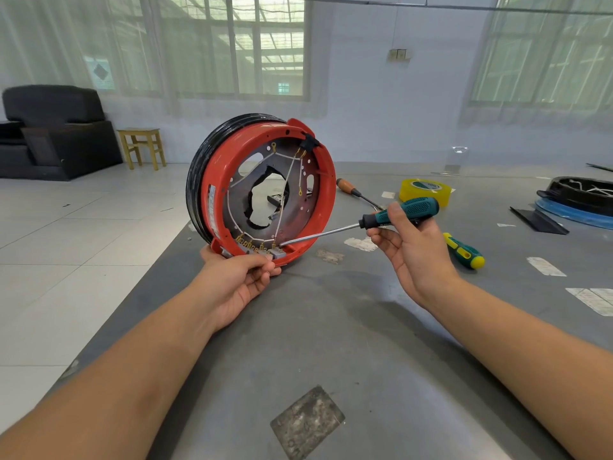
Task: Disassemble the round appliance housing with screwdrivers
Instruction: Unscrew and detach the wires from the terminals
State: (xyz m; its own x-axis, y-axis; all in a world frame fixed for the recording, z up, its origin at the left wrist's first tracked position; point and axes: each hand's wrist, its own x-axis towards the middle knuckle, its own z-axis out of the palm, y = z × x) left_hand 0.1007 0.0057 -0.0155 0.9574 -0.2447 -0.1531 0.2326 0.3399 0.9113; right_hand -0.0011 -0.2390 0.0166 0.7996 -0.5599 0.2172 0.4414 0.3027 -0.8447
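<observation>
Housing (265,187), red-rimmed and round with a black band behind, stands on edge on the grey table (331,327), its open face turned toward the person. At its lowest point the left hand (238,277) holds it: the fingers curl under the rim and the thumb presses over the grey terminal block (262,252) there, so the shell is propped rather than lying flat. The right hand (414,247) has its thumb and fingers closed loosely round the teal-handled screwdriver (391,215), whose long shaft runs down and leftward to a tip sitting just above the left thumb, among the brass terminals.

My sense is a terminal screw is being worked. To do it well, the tip should seat squarely in the slot before any turning, the shaft in line with the screw instead of slanting in. The tip sits very near the left thumb, so a slip could jab it; sliding that thumb aside would help. Pressing the rim firmly down on the table should keep the shell from rolling.

A wooden-handled screwdriver (351,189), a tape roll (424,190) and a yellow-green screwdriver (464,251) lie beyond the right fingers.
</observation>
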